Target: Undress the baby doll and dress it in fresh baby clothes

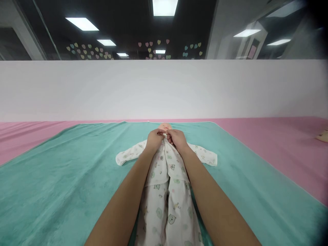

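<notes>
A doll (165, 126) lies on its back, dressed in a white baby top (157, 167) and matching trousers (176, 212) printed with small animals. Its long sleeves stretch out to both sides, and most of its head is hidden behind my hands. At the doll's neck, my left hand (154, 138) pinches one side of a white fabric tie (165, 135) on the top's collar. From the other side my right hand (177, 138) is closed on the same tie, fingers curled. Below the collar, the top's two front edges hang slightly apart.
Under the doll spreads a teal blanket (77, 181), laid over a pink sheet (263, 147). Behind it stands a low white wall (164, 89), with dark glass bearing heart stickers above. A beige object (323, 136) sits at the far right edge.
</notes>
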`<act>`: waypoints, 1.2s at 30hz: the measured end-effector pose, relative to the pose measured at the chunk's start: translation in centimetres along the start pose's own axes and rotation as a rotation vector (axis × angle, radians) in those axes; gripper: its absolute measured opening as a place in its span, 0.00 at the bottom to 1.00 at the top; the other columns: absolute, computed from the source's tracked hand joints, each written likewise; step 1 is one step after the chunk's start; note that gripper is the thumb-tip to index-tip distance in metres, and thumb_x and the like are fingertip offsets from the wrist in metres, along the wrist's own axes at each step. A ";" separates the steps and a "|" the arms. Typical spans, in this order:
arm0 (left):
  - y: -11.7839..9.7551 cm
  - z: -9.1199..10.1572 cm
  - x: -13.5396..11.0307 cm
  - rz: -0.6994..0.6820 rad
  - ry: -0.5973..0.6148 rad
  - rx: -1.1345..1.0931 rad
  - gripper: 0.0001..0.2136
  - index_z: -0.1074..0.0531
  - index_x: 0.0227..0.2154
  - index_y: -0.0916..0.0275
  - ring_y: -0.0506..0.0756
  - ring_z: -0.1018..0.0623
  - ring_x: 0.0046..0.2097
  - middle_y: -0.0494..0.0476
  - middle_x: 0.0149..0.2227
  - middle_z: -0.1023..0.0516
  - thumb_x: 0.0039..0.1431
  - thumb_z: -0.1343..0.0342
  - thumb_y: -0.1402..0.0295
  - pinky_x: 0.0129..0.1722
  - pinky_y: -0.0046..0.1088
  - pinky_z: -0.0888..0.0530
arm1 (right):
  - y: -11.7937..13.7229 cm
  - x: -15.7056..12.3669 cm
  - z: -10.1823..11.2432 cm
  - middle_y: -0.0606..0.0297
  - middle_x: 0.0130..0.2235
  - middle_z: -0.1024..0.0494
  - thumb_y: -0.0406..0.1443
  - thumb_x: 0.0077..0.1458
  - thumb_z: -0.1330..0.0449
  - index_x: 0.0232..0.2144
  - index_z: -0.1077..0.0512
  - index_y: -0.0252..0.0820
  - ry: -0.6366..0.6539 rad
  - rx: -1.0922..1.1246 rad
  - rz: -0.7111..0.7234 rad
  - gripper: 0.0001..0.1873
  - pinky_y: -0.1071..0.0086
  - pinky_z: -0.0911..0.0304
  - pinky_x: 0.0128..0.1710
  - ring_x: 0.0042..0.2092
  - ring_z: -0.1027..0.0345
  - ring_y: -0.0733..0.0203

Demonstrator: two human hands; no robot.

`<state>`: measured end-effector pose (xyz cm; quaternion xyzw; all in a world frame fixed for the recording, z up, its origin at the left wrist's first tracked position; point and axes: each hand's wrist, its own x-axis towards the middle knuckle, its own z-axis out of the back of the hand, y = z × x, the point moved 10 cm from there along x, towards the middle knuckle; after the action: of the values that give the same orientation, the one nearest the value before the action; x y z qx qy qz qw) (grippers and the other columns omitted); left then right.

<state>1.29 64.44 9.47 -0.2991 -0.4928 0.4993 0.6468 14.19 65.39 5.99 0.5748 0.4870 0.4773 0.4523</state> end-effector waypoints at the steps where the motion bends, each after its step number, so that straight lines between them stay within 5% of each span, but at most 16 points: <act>1: 0.0 0.0 0.0 0.000 0.001 0.003 0.10 0.26 0.31 0.63 0.53 0.25 0.36 0.56 0.33 0.23 0.43 0.47 0.77 0.39 0.29 0.31 | 0.1 0.0 0.0 0.68 0.18 0.32 0.41 0.41 0.42 0.23 0.31 0.36 -0.002 0.008 0.001 0.12 0.76 0.53 0.14 0.17 0.44 0.72; 27: -0.6 0.2 -0.1 -0.042 0.000 0.100 0.09 0.26 0.30 0.62 0.54 0.25 0.38 0.55 0.34 0.22 0.52 0.48 0.65 0.39 0.28 0.31 | -1.3 0.5 -0.2 0.72 0.16 0.39 0.34 0.35 0.42 0.22 0.33 0.35 0.049 0.058 -0.055 0.08 0.78 0.58 0.15 0.18 0.50 0.75; 36: -0.5 -0.5 -0.1 -0.052 0.040 0.120 0.10 0.26 0.33 0.62 0.52 0.25 0.38 0.53 0.36 0.22 0.49 0.50 0.74 0.40 0.26 0.31 | -1.2 0.7 0.1 0.73 0.18 0.36 0.36 0.37 0.43 0.25 0.35 0.37 0.016 -0.016 -0.040 0.09 0.79 0.54 0.15 0.18 0.46 0.75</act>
<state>1.91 64.25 9.74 -0.2566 -0.4566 0.5050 0.6860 14.20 66.17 4.88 0.5574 0.4984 0.4766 0.4624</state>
